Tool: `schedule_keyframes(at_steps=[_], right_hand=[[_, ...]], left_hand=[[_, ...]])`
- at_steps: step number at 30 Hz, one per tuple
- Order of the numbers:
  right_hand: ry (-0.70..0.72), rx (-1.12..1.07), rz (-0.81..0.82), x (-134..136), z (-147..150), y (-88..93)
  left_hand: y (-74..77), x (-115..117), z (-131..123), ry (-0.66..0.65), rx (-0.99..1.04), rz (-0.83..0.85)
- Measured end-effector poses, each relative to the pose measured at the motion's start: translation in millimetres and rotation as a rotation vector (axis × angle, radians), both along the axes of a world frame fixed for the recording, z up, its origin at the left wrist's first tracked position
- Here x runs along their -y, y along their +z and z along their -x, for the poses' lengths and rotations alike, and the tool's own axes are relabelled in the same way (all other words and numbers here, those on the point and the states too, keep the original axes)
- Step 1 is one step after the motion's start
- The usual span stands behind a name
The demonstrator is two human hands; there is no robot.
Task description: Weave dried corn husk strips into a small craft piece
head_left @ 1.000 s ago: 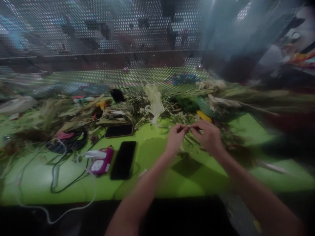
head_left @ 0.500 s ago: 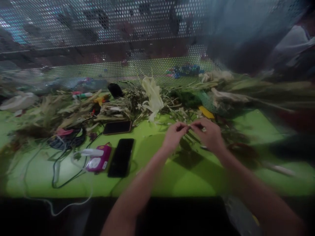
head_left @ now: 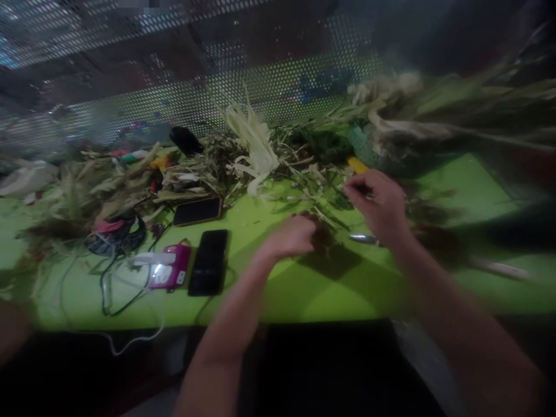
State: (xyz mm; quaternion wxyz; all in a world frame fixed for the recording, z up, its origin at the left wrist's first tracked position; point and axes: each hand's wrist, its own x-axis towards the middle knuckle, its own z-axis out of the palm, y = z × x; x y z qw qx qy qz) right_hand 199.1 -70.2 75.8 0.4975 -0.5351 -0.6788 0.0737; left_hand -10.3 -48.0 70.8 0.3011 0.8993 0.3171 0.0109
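Observation:
My left hand point(head_left: 292, 234) is low over the green table, fingers curled down into shadow; what they hold, if anything, is hidden. My right hand point(head_left: 381, 205) is higher and to the right, thumb and forefinger pinched together beside a litter of pale green plant scraps point(head_left: 319, 182). Anything in that pinch is too small to make out. Just below the right hand lies a shiny metal blade point(head_left: 364, 238), its rear end hidden by the wrist. Beyond both hands, pale corn husks point(head_left: 254, 145) stand up from a heap of dry stalks.
Two phones, one black point(head_left: 209, 263) and one brown-edged point(head_left: 197, 212), lie left of my hands. A pink power strip point(head_left: 176, 269) with cables is beside them. A green basket point(head_left: 364, 147), a yellow object point(head_left: 357, 164) and a perforated screen point(head_left: 278, 81) are behind.
My hands were together, fingertips meeting at a small thing. Now they are apart: the left has dropped lower and nearer me, the right is up and to the right. The view has tilted.

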Motion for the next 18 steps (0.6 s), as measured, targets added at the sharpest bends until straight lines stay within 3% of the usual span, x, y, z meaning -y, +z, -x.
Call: schedule_keyframes(at_steps=[6,9,12,14,18], right_hand=[[0.03,0.003,0.021,1.7,0.2,2.5],[0.049,0.004,0.016,4.6,1.9,5.5],[0.092,-0.015,0.017,9.0,4.0,10.1],[0.123,-0.03,0.008,11.6,5.0,13.0],[0.161,-0.042,-0.011,13.5,5.5,13.8]], left_hand=[[-4.1,2.1,-4.4,-0.06,0.006,-0.007],[-4.3,-1.0,-4.4,0.071,0.132,0.122],[-7.2,-4.4,-5.9,0.253,0.427,0.313],[-10.8,-6.3,-7.5,0.301,0.63,0.456],[-16.5,-9.0,-10.2,0.442,0.717,0.534]])
